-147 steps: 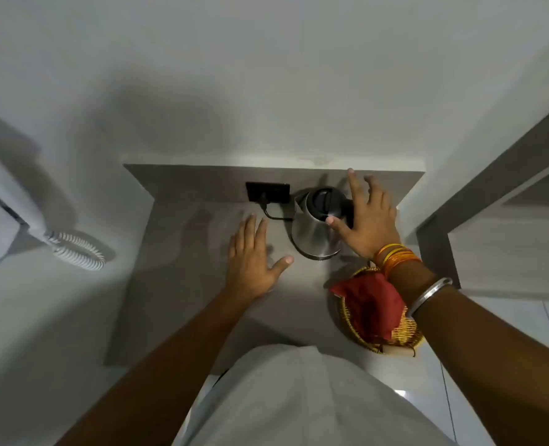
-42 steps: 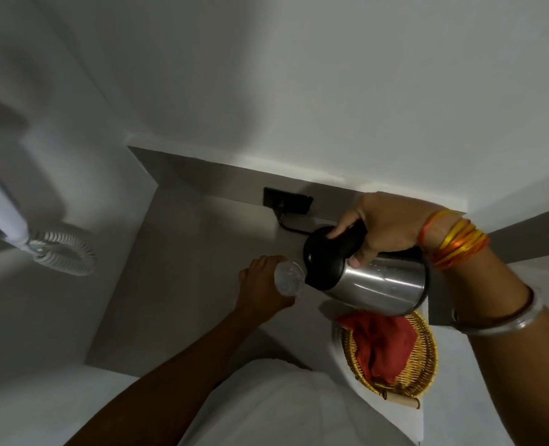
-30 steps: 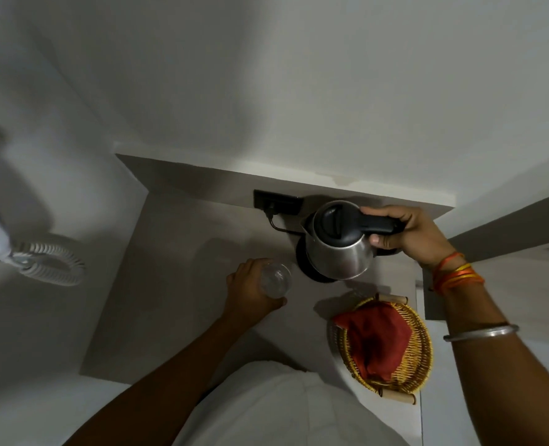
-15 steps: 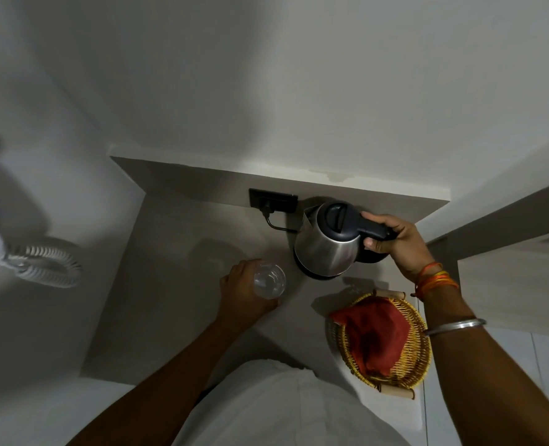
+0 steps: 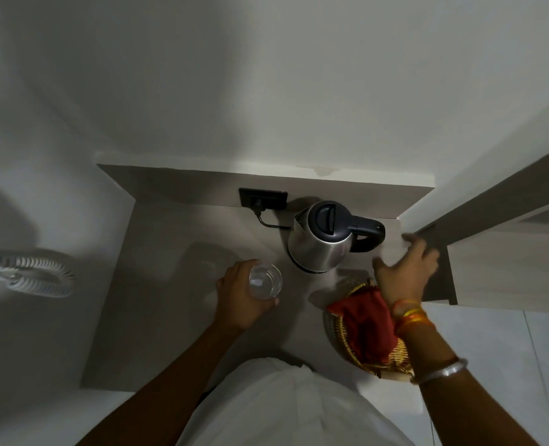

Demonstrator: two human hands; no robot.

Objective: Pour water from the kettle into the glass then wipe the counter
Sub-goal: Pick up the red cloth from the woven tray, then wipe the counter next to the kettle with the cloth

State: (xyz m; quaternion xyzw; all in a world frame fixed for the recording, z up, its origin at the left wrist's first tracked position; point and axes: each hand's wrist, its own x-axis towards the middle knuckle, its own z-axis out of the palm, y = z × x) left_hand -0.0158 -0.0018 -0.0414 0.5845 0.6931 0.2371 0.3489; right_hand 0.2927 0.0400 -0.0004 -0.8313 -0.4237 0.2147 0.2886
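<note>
The steel kettle [image 5: 321, 249] with a black lid and handle stands upright on its base at the back of the grey counter [image 5: 170, 310]. My left hand [image 5: 242, 299] grips a clear glass [image 5: 264, 281] with water in it, just left of the kettle. My right hand [image 5: 403, 273] hovers with fingers spread and empty, blurred, right of the kettle and above a red cloth [image 5: 365, 326] lying in a wicker basket [image 5: 337, 329].
A black wall socket [image 5: 263, 197] with the kettle's cord sits behind the kettle. A coiled white cord [image 5: 38, 276] hangs on the left wall. A cabinet edge [image 5: 440, 262] bounds the counter on the right. White walls enclose the back and left.
The kettle was tilted over the glass, then set back upright on its base. My right hand has let go of its handle and drawn back toward the basket. My left hand still holds the glass.
</note>
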